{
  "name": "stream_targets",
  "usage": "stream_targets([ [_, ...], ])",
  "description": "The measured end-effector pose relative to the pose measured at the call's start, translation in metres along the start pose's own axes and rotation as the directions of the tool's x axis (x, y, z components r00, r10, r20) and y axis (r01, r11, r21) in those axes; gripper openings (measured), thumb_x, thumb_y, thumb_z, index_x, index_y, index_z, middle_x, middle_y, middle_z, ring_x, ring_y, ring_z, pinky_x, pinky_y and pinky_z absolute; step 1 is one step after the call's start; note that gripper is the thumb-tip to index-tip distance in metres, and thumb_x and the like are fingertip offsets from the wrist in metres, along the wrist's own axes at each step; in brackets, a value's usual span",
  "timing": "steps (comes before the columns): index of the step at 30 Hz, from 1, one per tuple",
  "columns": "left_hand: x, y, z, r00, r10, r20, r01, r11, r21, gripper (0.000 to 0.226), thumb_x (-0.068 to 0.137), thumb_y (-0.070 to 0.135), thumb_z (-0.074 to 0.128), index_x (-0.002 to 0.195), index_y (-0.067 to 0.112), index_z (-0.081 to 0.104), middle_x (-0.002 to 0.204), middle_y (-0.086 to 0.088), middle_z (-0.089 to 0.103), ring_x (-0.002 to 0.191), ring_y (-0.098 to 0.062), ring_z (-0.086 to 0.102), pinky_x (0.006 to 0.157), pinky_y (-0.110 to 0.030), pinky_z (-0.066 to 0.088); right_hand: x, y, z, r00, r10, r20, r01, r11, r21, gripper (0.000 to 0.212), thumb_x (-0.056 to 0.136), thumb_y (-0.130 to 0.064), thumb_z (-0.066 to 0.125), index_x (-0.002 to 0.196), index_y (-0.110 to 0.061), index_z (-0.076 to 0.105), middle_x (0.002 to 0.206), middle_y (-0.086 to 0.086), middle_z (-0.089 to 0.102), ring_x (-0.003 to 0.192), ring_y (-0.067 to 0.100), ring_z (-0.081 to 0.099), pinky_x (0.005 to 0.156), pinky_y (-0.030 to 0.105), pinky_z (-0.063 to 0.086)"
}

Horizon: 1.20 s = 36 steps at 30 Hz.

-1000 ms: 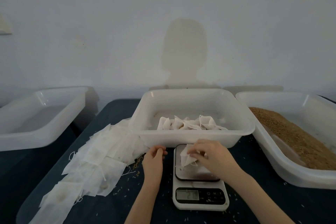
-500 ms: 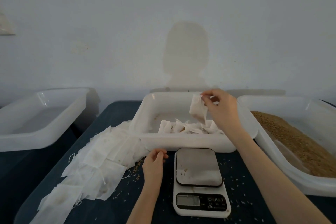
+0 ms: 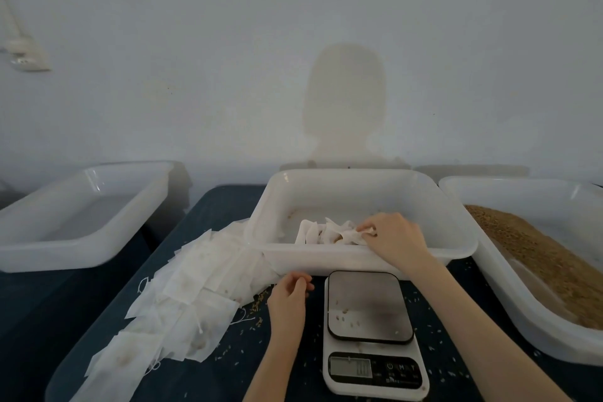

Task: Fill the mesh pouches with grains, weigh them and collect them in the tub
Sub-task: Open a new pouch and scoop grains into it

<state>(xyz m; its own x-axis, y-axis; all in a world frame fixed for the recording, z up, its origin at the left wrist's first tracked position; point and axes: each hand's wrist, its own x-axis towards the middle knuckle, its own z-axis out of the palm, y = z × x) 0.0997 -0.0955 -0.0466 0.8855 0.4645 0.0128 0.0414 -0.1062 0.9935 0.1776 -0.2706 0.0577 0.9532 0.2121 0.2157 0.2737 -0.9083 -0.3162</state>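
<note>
Taking the scale (image 3: 372,333) as the landmark: far to its left, a white plastic tub (image 3: 81,215) stands at the table's edge, rounded at the corners, translucent and glossy, nothing visible in it. On the wall above that tub is a pale fitting (image 3: 24,59), blurred. Nearer the scale's left, flat empty pouches (image 3: 182,297) lie fanned in an overlapping strip on the dark blue cloth (image 3: 202,378), thin white mesh squares with loose strings, some faintly stained. Loose grains (image 3: 256,307) are scattered on the cloth between the pouches and the scale.

Just left of the scale the left hand (image 3: 288,297) rests on the cloth with its fingers curled inward; nothing can be seen in it.

The scale is white plastic with a dark-rimmed, rounded steel plate that carries a few stray grains and a grey display below; the reading is too blurred to tell.

Directly behind the scale sits the middle tub (image 3: 359,186), same white plastic, holding a row of filled pouches (image 3: 323,232). The right hand (image 3: 391,238) reaches over the tub's near rim, fingertips pinching the rightmost pouch (image 3: 354,235) among the others.

Right of the scale, a third tub (image 3: 509,192) holds a slope of brown grain (image 3: 548,258), coarse and matte.
</note>
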Motion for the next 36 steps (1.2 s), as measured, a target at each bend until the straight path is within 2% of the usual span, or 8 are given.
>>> stream_targets([
  [5,0.007,0.004,-0.007,0.983,0.133,-0.126,-0.101,0.967,0.233,0.022,0.094,0.019,0.053,0.075,0.024,0.061,0.064,0.001,0.063,0.047,-0.003,0.042,0.046,-0.014,0.035,-0.012,-0.005,-0.003,0.989,-0.12,-0.081,0.131,0.981,0.145,0.027,0.095,-0.021,0.051,0.115,-0.028,0.068,0.12,-0.011,0.064,0.112,0.013,0.056,0.091,0.031,0.046],
  [10,0.027,0.019,-0.04,0.892,0.317,-0.323,-0.128,0.861,0.492,0.021,0.094,0.02,0.051,0.075,0.026,0.057,0.064,0.007,0.056,0.061,-0.008,0.05,0.054,-0.02,0.033,-0.025,-0.015,0.004,0.95,-0.297,-0.099,0.31,0.934,0.176,0.021,0.093,-0.02,0.055,0.104,-0.026,0.072,0.112,-0.015,0.067,0.11,0.005,0.055,0.092,0.02,0.039],
  [12,0.034,0.022,-0.06,0.866,0.375,-0.331,-0.092,0.77,0.632,0.013,0.092,0.019,0.051,0.091,0.025,0.063,0.08,0.006,0.062,0.076,-0.009,0.051,0.057,-0.024,0.036,-0.031,-0.021,0.009,0.931,-0.345,-0.117,0.362,0.909,0.208,0.019,0.092,-0.019,0.057,0.101,-0.025,0.072,0.108,-0.014,0.068,0.106,0.006,0.057,0.09,0.021,0.041],
  [16,0.048,0.018,-0.096,0.899,0.348,-0.266,0.075,0.477,0.876,0.033,0.091,0.017,0.051,0.124,0.014,0.054,0.126,-0.006,0.056,0.114,-0.023,0.049,0.089,-0.036,0.041,-0.039,-0.035,0.018,0.906,-0.41,-0.109,0.424,0.881,0.208,0.019,0.093,-0.021,0.056,0.101,-0.027,0.073,0.104,-0.014,0.069,0.1,0.005,0.058,0.089,0.023,0.044],
  [20,0.048,0.017,-0.114,0.935,0.292,-0.202,0.092,0.35,0.932,0.02,0.097,0.027,0.044,0.105,0.022,0.061,0.093,0.006,0.061,0.083,-0.013,0.05,0.066,-0.025,0.039,-0.043,-0.042,0.026,0.907,-0.414,-0.076,0.42,0.877,0.233,0.02,0.093,-0.022,0.055,0.101,-0.029,0.072,0.104,-0.017,0.068,0.098,0.001,0.057,0.084,0.015,0.04],
  [30,0.035,0.032,-0.112,0.888,0.391,-0.242,0.032,0.472,0.881,0.021,0.097,0.016,0.048,0.1,0.02,0.069,0.082,0.0,0.065,0.073,-0.017,0.057,0.067,-0.029,0.047,-0.055,-0.048,0.033,0.918,-0.397,0.017,0.373,0.876,0.307,0.02,0.093,-0.021,0.054,0.102,-0.027,0.071,0.1,-0.016,0.067,0.092,-0.001,0.056,0.086,0.017,0.045],
  [33,0.02,0.049,-0.102,0.84,0.434,-0.327,-0.072,0.685,0.725,0.024,0.098,0.025,0.048,0.104,0.018,0.069,0.091,-0.003,0.068,0.083,-0.021,0.059,0.073,-0.031,0.043,-0.058,-0.05,0.034,0.935,-0.354,0.032,0.31,0.857,0.411,0.025,0.093,-0.02,0.055,0.111,-0.031,0.069,0.103,-0.019,0.066,0.094,-0.007,0.057,0.086,0.009,0.044],
  [36,0.006,0.068,-0.092,0.871,0.394,-0.293,-0.217,0.844,0.491,0.015,0.095,0.026,0.053,0.093,0.03,0.067,0.088,0.016,0.066,0.08,-0.006,0.056,0.075,-0.021,0.04,-0.059,-0.056,0.035,0.948,-0.313,0.053,0.24,0.816,0.526,0.03,0.094,-0.02,0.055,0.12,-0.032,0.062,0.099,-0.023,0.063,0.087,-0.014,0.054,0.081,0.007,0.044],
])
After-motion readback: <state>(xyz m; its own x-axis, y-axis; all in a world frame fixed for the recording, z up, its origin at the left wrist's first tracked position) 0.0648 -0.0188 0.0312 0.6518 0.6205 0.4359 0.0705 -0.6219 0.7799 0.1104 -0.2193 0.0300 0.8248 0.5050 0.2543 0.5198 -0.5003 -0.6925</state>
